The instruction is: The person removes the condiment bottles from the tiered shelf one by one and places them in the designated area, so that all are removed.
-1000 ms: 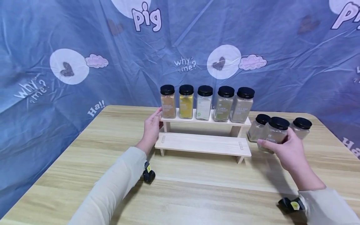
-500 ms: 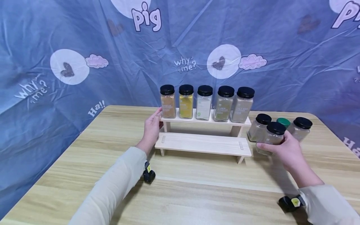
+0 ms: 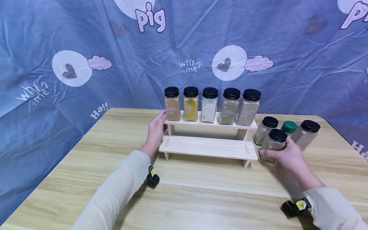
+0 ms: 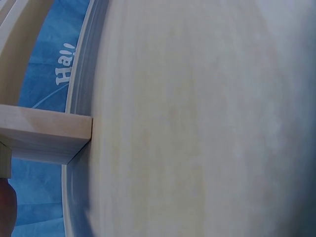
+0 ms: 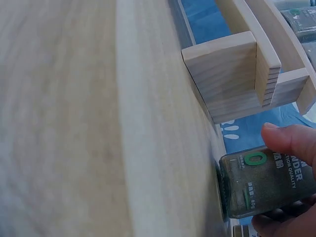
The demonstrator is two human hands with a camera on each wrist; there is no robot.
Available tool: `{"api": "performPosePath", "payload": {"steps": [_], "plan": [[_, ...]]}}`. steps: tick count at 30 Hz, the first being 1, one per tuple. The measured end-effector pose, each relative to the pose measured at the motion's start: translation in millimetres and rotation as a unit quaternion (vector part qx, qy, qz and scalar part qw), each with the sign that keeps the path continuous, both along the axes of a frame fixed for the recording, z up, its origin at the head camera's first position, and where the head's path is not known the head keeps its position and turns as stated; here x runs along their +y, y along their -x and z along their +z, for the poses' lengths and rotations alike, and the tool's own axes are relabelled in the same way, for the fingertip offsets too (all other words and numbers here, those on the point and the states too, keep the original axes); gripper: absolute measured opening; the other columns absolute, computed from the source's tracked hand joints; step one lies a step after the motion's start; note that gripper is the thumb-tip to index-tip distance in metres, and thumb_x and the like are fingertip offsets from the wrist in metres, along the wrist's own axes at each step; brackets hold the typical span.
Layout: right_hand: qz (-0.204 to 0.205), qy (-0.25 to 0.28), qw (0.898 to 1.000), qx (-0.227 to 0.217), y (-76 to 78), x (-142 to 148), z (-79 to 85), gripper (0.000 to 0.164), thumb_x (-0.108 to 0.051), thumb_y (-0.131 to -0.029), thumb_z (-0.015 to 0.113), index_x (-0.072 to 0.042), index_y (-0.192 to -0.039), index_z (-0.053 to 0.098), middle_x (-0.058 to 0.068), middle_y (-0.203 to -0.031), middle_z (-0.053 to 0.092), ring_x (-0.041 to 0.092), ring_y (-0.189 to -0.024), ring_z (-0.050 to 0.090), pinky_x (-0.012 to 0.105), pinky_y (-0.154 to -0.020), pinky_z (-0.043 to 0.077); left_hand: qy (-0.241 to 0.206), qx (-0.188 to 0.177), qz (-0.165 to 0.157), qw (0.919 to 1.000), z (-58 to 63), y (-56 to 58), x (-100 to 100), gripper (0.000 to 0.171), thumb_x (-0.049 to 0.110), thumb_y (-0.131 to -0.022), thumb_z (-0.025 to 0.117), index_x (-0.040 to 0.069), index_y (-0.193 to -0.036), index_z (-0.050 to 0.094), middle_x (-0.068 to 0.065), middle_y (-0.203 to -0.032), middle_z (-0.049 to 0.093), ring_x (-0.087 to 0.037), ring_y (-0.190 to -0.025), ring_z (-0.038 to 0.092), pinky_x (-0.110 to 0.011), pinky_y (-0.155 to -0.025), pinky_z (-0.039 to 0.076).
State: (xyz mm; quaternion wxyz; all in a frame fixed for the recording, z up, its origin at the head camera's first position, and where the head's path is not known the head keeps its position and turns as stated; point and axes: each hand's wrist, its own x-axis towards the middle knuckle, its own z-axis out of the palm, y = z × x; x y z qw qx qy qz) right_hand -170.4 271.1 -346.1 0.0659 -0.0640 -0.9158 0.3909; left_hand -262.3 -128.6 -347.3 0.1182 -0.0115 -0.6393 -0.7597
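My right hand grips a square glass spice jar with a black lid, just right of the lower shelf. In the right wrist view the jar has a green ring printed on its dark contents side, and my thumb lies across it. Its base is at or close to the tabletop; I cannot tell if it touches. My left hand holds the left end of the upper step of a two-tier wooden spice rack. Only a fingertip shows in the left wrist view.
Several black-lidded jars stand in a row on the upper step. Behind the held jar are a black-lidded jar, a green-lidded jar and another black-lidded jar. A blue printed cloth hangs behind the table.
My right hand has lowered the jar and brought it slightly nearer and left, uncovering the green-lidded jar behind. My left hand stays at the rack.
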Motion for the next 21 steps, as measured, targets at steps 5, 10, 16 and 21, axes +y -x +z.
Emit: {"api": "performPosePath", "payload": {"steps": [5, 10, 16, 21], "plan": [[0.003, -0.001, 1.000, 0.011, -0.2, -1.5, -1.3, 0.080, -0.032, -0.069, 0.080, 0.004, -0.130, 0.041, 0.032, -0.121, 0.052, 0.040, -0.109, 0.048, 0.027, -0.076, 0.037, -0.005, -0.006, -0.002, 1.0000, 0.7, 0.9, 0.2, 0.041, 0.011, -0.094, 0.039, 0.010, -0.134, 0.050, -0.010, -0.136, 0.050, -0.002, -0.080, 0.061, -0.041, -0.097, 0.043], [0.009, 0.008, 1.000, 0.013, -1.2, -2.5, -1.2, 0.083, -0.030, -0.070, 0.080, 0.006, -0.132, 0.038, 0.034, -0.123, 0.050, 0.043, -0.112, 0.046, 0.043, -0.085, 0.040, -0.006, 0.001, -0.002, 1.0000, 0.7, 0.6, 1.1, 0.041, 0.012, -0.093, 0.040, 0.010, -0.133, 0.051, -0.010, -0.135, 0.051, 0.000, -0.078, 0.061, -0.040, -0.097, 0.043], [0.025, 0.009, 1.000, 0.018, -1.8, -2.6, -2.0, 0.081, -0.025, -0.069, 0.081, 0.005, -0.132, 0.039, 0.031, -0.122, 0.051, 0.035, -0.107, 0.048, 0.027, -0.078, 0.038, -0.002, -0.002, -0.002, 1.0000, 1.3, -0.6, 0.9, 0.041, 0.012, -0.093, 0.040, 0.011, -0.133, 0.051, -0.009, -0.134, 0.052, 0.000, -0.076, 0.060, -0.037, -0.093, 0.045], [0.047, 0.017, 0.999, -0.003, -2.3, -2.5, -0.4, 0.082, -0.023, -0.071, 0.080, 0.007, -0.133, 0.036, 0.034, -0.124, 0.048, 0.040, -0.111, 0.046, 0.040, -0.087, 0.040, -0.004, -0.006, -0.001, 1.0000, 1.8, -1.5, 0.9, 0.041, 0.013, -0.093, 0.040, 0.011, -0.133, 0.051, -0.009, -0.133, 0.053, -0.001, -0.077, 0.060, -0.038, -0.094, 0.045]]}}
